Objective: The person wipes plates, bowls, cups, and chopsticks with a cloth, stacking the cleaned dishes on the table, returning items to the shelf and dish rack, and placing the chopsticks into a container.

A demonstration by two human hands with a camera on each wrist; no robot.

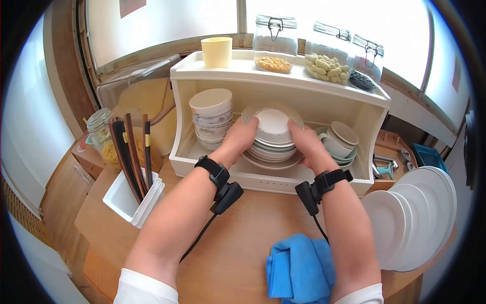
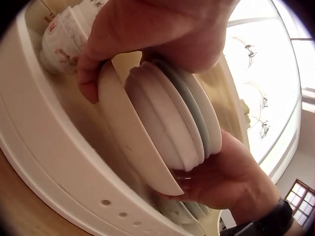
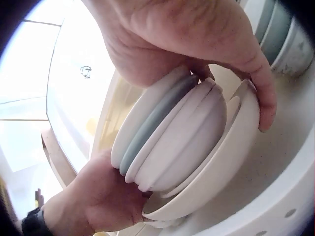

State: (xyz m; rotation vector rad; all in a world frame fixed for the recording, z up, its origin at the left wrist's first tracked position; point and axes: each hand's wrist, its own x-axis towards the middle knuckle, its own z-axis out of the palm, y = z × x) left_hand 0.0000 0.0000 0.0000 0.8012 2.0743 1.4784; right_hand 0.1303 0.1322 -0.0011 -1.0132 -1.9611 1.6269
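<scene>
A stack of small plates and bowls (image 1: 273,129) stands in the middle of the white shelf unit, the top plate ringed with fine lines. My left hand (image 1: 238,138) grips its left side, thumb on the top plate's rim; my right hand (image 1: 310,142) grips the right side the same way. In the left wrist view, the left hand's fingers (image 2: 88,73) reach round the wide bottom bowl (image 2: 133,132). The right wrist view has the right hand's fingers (image 3: 266,93) at that bowl's (image 3: 216,172) rim. Whether the stack touches the shelf floor, I cannot tell.
Patterned bowls (image 1: 211,119) are stacked left of the plates, cups (image 1: 340,139) on green dishes at the right. Glass jars (image 1: 326,58) and a yellow cup (image 1: 216,52) top the shelf. Chopsticks in a white holder (image 1: 134,197), a blue cloth (image 1: 301,268) and white plates (image 1: 387,228) are nearer.
</scene>
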